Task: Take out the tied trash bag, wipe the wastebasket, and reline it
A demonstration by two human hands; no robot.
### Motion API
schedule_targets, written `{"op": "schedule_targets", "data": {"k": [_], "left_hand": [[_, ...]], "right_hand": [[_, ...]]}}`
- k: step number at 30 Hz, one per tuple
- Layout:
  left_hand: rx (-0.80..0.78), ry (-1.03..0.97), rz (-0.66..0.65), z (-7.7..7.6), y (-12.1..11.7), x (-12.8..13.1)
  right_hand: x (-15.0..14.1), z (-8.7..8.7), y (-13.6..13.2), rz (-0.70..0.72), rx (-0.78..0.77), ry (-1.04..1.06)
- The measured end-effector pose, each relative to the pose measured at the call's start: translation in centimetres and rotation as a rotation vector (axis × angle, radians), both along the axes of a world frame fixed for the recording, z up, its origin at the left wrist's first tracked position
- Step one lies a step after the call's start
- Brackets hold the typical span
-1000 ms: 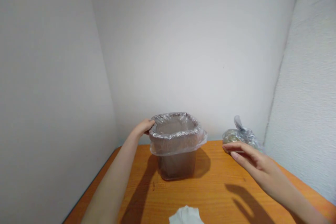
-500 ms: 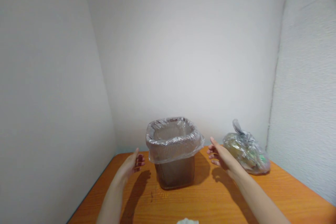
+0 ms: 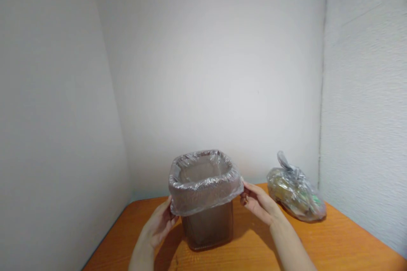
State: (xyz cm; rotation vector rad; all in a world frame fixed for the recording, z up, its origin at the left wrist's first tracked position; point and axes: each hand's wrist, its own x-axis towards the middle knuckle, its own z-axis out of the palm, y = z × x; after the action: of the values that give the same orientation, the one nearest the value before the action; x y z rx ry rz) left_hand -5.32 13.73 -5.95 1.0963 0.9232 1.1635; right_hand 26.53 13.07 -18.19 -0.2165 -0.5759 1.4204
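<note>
A brown trash bin [image 3: 208, 228] stands upright on the wooden table, its top lined with a clear plastic bin liner [image 3: 203, 199] folded out over the rim. At the liner's left edge, my left hand [image 3: 160, 224] is closed, its thumb against the plastic and its other fingers partly hidden beneath. My right hand [image 3: 259, 203] pinches the loose right edge of the liner between thumb and fingers. Inside, the bin shows only the liner and its walls.
To the right, a knotted clear plastic bag [image 3: 297, 194] with yellowish and green contents rests on the orange-brown table [image 3: 346, 241]. White walls [image 3: 206, 72] close in behind and on both sides.
Both hands have moved inward from beside the bin and taken hold of the liner's edges. The view has shifted a little, and the white item at the bottom edge is out of sight.
</note>
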Motion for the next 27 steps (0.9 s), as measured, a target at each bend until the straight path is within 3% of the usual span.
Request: {"op": "schedule_targets", "data": {"k": [4,7,10,12,18,27], "left_hand": [[-0.001,-0.113,0.015,-0.5,0.4,0.0],[-0.042,-0.162,-0.046,-0.8,0.8,-0.8],[-0.039,-0.124,-0.142,-1.1,0.8,-2.0],[-0.014,-0.078,-0.138,-1.1,0.7,-2.7],[0.178,0.052,-0.158,-0.8,-0.1,-2.4],[0.187,0.037,-0.194,-1.6,0.4,-2.8]], "right_hand": [[0.2,-0.6,0.4,0.091,-0.01,-0.02],[0.3,-0.7,0.7,0.1,-0.041,-0.122],[0.4,-0.5,0.6,0.016,0.004,-0.259],[0.5,-0.2,0.3,-0.01,0.056,-0.29],[1.3,0.1,-1.0,0.037,0.137,-0.304],[1.6,-0.8,-1.2,0.121,0.169,-0.493]]}}
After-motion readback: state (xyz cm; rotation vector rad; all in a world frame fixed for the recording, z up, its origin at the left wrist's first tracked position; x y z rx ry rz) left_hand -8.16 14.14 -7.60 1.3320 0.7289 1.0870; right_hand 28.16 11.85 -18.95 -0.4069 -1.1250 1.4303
